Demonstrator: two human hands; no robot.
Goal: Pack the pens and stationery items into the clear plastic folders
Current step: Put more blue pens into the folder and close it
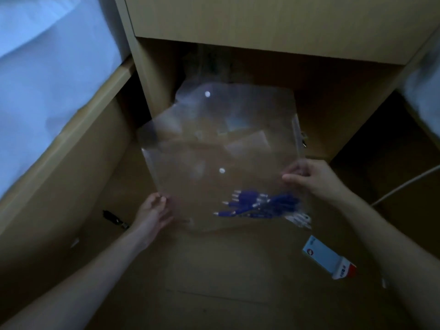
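Observation:
A clear plastic folder (202, 160) with a white snap button is held up over the wooden floor. My left hand (154, 210) grips its lower left edge and my right hand (307, 177) pinches its right edge. Several blue pens (257, 203) lie bunched in its lower right part, seen through the plastic. More clear folders (238, 103) lie behind it, one with its own white snap. A small light blue and red stationery box (329, 257) rests on the floor to the right.
A wooden bedside cabinet (262, 17) stands ahead with an open recess below. White bedding (47, 79) on a wooden bed frame fills the left. A small dark object (114, 216) lies at left, and a white cable (404, 184) runs at right.

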